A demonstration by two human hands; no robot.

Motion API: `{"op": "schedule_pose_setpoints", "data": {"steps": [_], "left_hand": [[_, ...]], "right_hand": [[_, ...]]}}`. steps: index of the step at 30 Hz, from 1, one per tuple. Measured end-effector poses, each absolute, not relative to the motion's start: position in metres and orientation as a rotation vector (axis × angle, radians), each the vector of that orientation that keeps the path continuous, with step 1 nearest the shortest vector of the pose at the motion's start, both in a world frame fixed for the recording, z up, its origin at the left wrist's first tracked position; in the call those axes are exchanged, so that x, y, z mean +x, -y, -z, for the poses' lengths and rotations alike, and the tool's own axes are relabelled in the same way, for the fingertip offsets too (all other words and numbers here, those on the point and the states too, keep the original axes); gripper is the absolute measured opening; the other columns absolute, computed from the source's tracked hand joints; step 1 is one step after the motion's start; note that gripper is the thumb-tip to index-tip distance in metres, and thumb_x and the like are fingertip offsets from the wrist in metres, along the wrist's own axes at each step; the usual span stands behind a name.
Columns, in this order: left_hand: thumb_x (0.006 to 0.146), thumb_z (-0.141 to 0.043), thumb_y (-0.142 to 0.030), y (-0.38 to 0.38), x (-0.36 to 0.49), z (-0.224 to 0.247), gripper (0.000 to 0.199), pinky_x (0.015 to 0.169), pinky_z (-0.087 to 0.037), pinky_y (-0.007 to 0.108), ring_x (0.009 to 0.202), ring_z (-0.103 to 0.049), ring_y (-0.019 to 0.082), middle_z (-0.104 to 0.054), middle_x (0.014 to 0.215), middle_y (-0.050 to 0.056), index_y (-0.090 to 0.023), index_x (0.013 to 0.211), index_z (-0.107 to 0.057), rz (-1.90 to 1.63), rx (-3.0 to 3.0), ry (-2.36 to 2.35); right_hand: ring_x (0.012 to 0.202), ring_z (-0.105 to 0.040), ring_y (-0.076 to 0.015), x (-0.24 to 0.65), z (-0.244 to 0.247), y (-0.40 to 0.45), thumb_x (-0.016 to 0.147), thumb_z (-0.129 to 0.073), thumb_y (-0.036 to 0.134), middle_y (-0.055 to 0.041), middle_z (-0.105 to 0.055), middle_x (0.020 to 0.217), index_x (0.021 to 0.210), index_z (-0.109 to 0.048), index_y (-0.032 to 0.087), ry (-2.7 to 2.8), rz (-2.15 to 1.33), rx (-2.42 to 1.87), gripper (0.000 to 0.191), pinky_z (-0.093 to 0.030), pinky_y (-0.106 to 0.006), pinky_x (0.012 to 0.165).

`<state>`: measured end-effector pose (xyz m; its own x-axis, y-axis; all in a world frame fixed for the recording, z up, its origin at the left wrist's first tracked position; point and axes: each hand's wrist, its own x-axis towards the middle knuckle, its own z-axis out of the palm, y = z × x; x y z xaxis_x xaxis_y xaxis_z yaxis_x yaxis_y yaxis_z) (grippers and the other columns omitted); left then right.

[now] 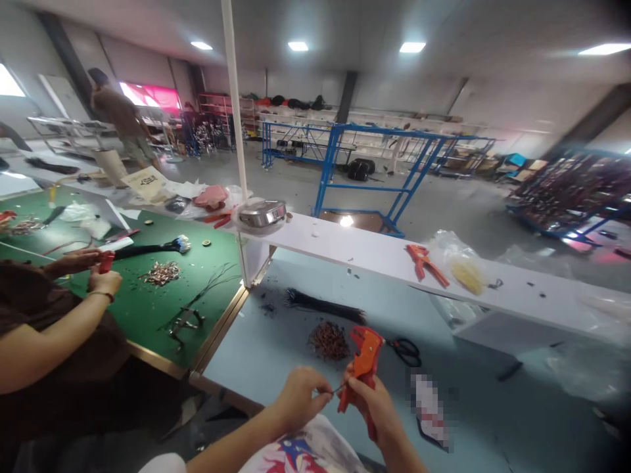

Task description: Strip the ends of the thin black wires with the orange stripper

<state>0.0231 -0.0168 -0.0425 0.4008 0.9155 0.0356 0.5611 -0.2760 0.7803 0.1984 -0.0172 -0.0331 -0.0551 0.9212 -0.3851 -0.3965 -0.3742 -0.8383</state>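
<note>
Left hand (298,397) pinches a thin wire (338,389) at an orange wire stripper (365,358) gripped in the right hand (372,401), over a pale blue table's (276,355) near edge. Light, floppy wire, best held near its end.

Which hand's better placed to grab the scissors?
Right, probably: the right hand sits nearest the scissors, though it grips the orange wire stripper; the left hand is farther off, pinching a wire.
</note>
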Motion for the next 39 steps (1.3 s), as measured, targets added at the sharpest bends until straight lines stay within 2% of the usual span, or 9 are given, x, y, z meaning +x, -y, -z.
{"op": "schedule_pose_setpoints", "data": {"steps": [5, 12, 15, 19, 21, 26, 33, 36, 39], "left_hand": [[0.077, -0.064, -0.020, 0.008, 0.020, 0.040, 0.012, 0.075, -0.040, 0.022, 0.078, -0.063, 0.014, -0.074, 0.081, 0.001, -0.021, 0.081, -0.075, -0.585, 1.958, -1.207], [0.075, -0.061, -0.014, 0.009, 0.014, 0.047, 0.016, 0.061, -0.041, 0.016, 0.063, -0.061, 0.009, -0.071, 0.066, -0.003, -0.021, 0.081, -0.074, -0.460, 1.877, -1.236], [0.072, -0.061, -0.011, 0.006, 0.010, 0.055, 0.018, 0.064, -0.044, 0.019, 0.067, -0.063, 0.011, -0.071, 0.070, -0.002, -0.022, 0.079, -0.073, -0.508, 1.883, -1.344], [0.074, -0.059, -0.015, -0.001, 0.001, 0.057, 0.014, 0.073, -0.048, 0.024, 0.075, -0.064, 0.014, -0.073, 0.077, 0.003, -0.017, 0.076, -0.072, -0.745, 1.650, -1.435], [0.073, -0.061, -0.021, -0.005, -0.003, 0.054, 0.013, 0.071, -0.050, 0.025, 0.072, -0.065, 0.014, -0.073, 0.077, 0.005, -0.014, 0.078, -0.071, -0.875, 1.429, -1.394], [0.070, -0.067, -0.037, -0.016, -0.002, 0.046, 0.032, 0.070, -0.053, 0.028, 0.068, -0.065, 0.015, -0.073, 0.080, 0.006, -0.014, 0.092, -0.070, -1.010, 1.199, -1.254], [0.077, -0.062, -0.034, -0.016, 0.009, 0.035, 0.023, 0.075, -0.051, 0.028, 0.071, -0.065, 0.015, -0.072, 0.073, 0.003, -0.016, 0.088, -0.071, -0.965, 1.507, -1.314], [0.079, -0.061, -0.033, -0.016, 0.009, 0.029, 0.020, 0.077, -0.049, 0.028, 0.076, -0.064, 0.015, -0.071, 0.076, 0.003, -0.017, 0.085, -0.071, -0.963, 1.641, -1.330], [0.081, -0.061, -0.032, -0.016, 0.007, 0.027, 0.018, 0.077, -0.048, 0.028, 0.079, -0.063, 0.015, -0.071, 0.081, 0.004, -0.018, 0.086, -0.071, -1.000, 1.766, -1.310]], "right_hand": [[0.060, -0.061, -0.0145, 0.202, 0.040, 0.020, 0.053, -0.085, 0.026, 0.0008, -0.061, 0.070, 0.091, -0.055, 0.015, 0.469, -1.737, -1.141, 0.050, -0.055, -0.034, 0.064], [0.061, -0.063, -0.0177, 0.208, 0.061, 0.022, 0.054, -0.084, 0.037, 0.0002, -0.064, 0.069, 0.091, -0.056, 0.017, 0.655, -1.494, -1.314, 0.051, -0.057, -0.031, 0.058], [0.063, -0.064, -0.0190, 0.213, 0.061, 0.016, 0.054, -0.084, 0.039, -0.0006, -0.064, 0.071, 0.093, -0.057, 0.018, 0.691, -1.471, -1.319, 0.051, -0.057, -0.032, 0.060], [0.063, -0.063, -0.0180, 0.216, 0.049, 0.012, 0.051, -0.085, 0.037, -0.0001, -0.063, 0.070, 0.092, -0.057, 0.016, 0.626, -1.460, -1.326, 0.054, -0.055, -0.032, 0.060], [0.061, -0.062, -0.0174, 0.216, 0.041, 0.014, 0.053, -0.084, 0.038, -0.0002, -0.062, 0.069, 0.093, -0.056, 0.014, 0.626, -1.518, -1.314, 0.054, -0.054, -0.032, 0.059], [0.062, -0.061, -0.0157, 0.211, 0.027, 0.030, 0.060, -0.080, 0.031, -0.0009, -0.062, 0.071, 0.091, -0.056, 0.013, 0.607, -1.881, -1.182, 0.043, -0.052, -0.033, 0.064], [0.066, -0.063, -0.0171, 0.211, 0.016, 0.053, 0.066, -0.074, 0.026, -0.0023, -0.061, 0.076, 0.093, -0.057, 0.012, 0.470, -2.142, -0.917, 0.036, -0.052, -0.032, 0.063], [0.068, -0.064, -0.0183, 0.212, 0.013, 0.057, 0.068, -0.073, 0.026, -0.0026, -0.061, 0.077, 0.094, -0.056, 0.012, 0.421, -2.211, -0.807, 0.035, -0.052, -0.032, 0.061], [0.069, -0.064, -0.0184, 0.210, 0.010, 0.056, 0.069, -0.071, 0.026, -0.0021, -0.060, 0.078, 0.095, -0.056, 0.011, 0.382, -2.255, -0.692, 0.034, -0.053, -0.036, 0.067]]}}
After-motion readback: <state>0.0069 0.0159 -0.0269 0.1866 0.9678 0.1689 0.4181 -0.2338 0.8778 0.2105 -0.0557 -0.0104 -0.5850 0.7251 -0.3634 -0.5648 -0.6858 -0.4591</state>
